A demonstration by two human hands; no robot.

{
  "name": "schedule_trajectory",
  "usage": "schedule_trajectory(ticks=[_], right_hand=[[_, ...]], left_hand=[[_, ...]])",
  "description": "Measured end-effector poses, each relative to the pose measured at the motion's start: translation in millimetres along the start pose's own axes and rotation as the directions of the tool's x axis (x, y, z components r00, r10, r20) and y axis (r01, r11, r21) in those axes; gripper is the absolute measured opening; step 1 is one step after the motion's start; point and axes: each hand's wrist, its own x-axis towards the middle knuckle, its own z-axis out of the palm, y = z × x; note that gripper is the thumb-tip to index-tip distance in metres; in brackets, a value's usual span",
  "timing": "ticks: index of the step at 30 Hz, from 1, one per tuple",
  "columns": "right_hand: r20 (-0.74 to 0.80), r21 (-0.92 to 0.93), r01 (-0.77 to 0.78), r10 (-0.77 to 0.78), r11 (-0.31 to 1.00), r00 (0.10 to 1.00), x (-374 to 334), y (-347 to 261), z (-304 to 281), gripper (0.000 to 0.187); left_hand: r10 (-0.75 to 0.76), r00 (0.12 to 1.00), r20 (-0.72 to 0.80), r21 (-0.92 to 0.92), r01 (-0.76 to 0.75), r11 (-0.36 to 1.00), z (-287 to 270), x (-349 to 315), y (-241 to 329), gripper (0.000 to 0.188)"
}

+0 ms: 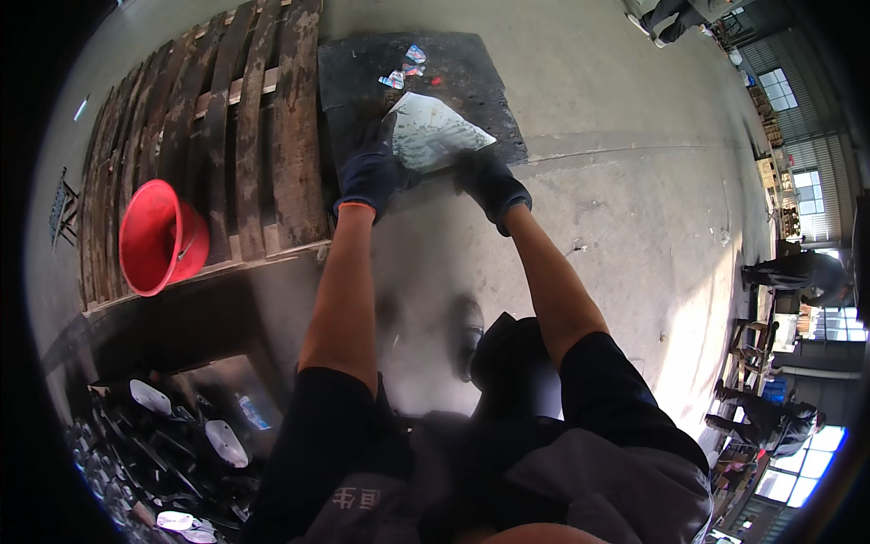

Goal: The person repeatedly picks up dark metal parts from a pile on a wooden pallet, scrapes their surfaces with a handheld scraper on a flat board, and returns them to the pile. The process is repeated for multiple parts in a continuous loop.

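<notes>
A pale, see-through plastic bag [433, 127] with dark specks lies over a black board [362, 68], its pointed corners spread up and to the right. My left hand [369, 174], in a dark glove with an orange cuff edge, is at the bag's left side; its fingers blend into the black board. My right hand [492, 184], also dark-gloved, closes on the bag's lower right edge, its fingertips blurred. Beyond the bag, several torn blue, white and red scraps [413, 62] and a small red piece [436, 81] rest on the board.
A wooden pallet [217, 118] stands left of the board, with a red bucket [163, 238] on its near corner. Lower left is a heap of black parts with whitish oval pieces [225, 442]. Several people [787, 272] are far right, along windows and shelving.
</notes>
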Motion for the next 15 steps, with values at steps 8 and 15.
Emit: schedule_trajectory(ticks=[8, 15], right_hand=[[-0.008, 0.228, -0.319, 0.330, 0.920, 0.944, -5, -47, -55, 0.022], [0.162, 0.738, -0.245, 0.188, 0.629, 0.969, -7, -41, -55, 0.023]], left_hand=[[-0.028, 0.999, 0.015, -0.063, 0.029, 0.998, -13, -3, 5, 0.097], [-0.040, 0.999, 0.018, 0.007, 0.040, 0.999, -12, -6, -4, 0.096]])
